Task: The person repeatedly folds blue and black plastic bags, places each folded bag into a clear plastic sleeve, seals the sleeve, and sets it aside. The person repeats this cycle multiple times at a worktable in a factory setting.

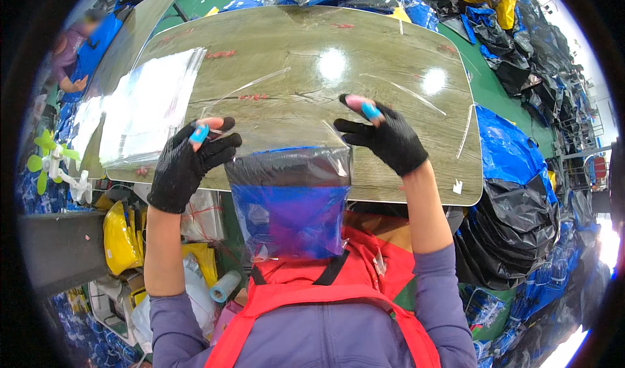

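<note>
A clear plastic bag (293, 221) with a folded blue and black item inside hangs over the near table edge, in front of my red apron. My left hand (189, 163), in a black glove with blue tape on a bare finger, pinches the clear upper edge at its left corner. At the right corner, my right hand (387, 137), gloved and taped the same way, has its fingers closed at that edge. Clear film stretches between the hands; the exact grip under the fingers is partly hidden.
A stack of clear bags (150, 107) lies on the left of the wood-patterned table (293, 49). Thin clear strips (407, 94) are scattered across it. Black and blue bundles (511, 218) crowd the right side. A green fan (49, 159) stands left; another person (71, 55) is beyond.
</note>
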`<state>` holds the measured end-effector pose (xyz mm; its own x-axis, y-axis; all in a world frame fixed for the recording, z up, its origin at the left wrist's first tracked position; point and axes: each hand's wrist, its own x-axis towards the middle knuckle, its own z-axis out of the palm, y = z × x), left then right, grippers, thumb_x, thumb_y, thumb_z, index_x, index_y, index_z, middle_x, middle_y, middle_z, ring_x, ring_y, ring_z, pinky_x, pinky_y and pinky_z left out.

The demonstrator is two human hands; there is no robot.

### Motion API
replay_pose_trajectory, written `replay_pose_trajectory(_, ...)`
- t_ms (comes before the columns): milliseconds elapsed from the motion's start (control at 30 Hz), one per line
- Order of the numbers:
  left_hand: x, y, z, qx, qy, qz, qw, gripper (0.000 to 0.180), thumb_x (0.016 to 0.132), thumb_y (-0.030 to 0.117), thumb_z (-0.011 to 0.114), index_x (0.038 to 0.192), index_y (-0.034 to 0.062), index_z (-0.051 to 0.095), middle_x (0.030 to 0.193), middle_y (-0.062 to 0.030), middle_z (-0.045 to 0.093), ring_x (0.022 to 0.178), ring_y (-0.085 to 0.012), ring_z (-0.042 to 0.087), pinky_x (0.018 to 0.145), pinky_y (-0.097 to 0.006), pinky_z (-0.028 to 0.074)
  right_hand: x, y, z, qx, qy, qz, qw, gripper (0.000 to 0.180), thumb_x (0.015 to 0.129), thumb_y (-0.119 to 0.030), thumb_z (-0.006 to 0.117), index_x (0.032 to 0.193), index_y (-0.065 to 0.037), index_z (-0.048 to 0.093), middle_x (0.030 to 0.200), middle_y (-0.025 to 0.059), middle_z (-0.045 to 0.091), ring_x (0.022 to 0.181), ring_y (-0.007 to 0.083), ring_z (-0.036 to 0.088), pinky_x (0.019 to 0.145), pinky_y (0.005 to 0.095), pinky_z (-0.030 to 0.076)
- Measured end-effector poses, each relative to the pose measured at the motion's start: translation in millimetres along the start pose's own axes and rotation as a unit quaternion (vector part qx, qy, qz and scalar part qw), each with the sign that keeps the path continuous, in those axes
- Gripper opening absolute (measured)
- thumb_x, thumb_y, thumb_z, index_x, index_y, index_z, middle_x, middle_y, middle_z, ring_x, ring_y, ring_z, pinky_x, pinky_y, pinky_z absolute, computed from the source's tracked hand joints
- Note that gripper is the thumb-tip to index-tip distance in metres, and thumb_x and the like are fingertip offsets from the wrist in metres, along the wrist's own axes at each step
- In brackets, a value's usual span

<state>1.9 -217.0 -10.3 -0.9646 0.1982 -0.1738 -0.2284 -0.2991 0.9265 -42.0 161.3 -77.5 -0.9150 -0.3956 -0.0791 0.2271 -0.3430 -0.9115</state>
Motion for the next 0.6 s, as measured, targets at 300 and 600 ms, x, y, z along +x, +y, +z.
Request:
replay_pose_trajectory(300, -40.7, -25.9, -10.7, 0.65, -0.029, 0.277, 0.707, 0.024, 0.089, 0.022, 0.052, 0.081, 0.0008, 0.061, 0.118, -0.0169, 0.063, 0.119, -0.0342, 0.053, 0.105, -0.046, 0.036, -93.8, 7.2, 28.4, -0.66, -0.106, -0.25, 0.701, 0.032, 0.085, -0.029, 0.059, 0.114, -0.019, 0.067, 0.119, 0.0133, 0.063, 0.101, 0.0337, 0.06, 0.09, 0.0453, 0.044)
replay_pose_trajectory(600, -32.9, -119.0, 15.8, 0.167, 0.044, -0.08, 0.982, 0.078, 0.086, 0.021, 0.065, 0.149, 0.0075, 0.021, 0.149, -0.0082, 0.03, 0.134, -0.0212, 0.033, 0.11, -0.034, 0.028, -72.5, 82.0, 80.0, -0.093, 0.128, -0.007, 0.987, 0.088, 0.082, -0.031, 0.07, 0.147, -0.001, 0.019, 0.146, 0.0145, 0.034, 0.134, 0.0244, 0.033, 0.112, 0.039, 0.025)
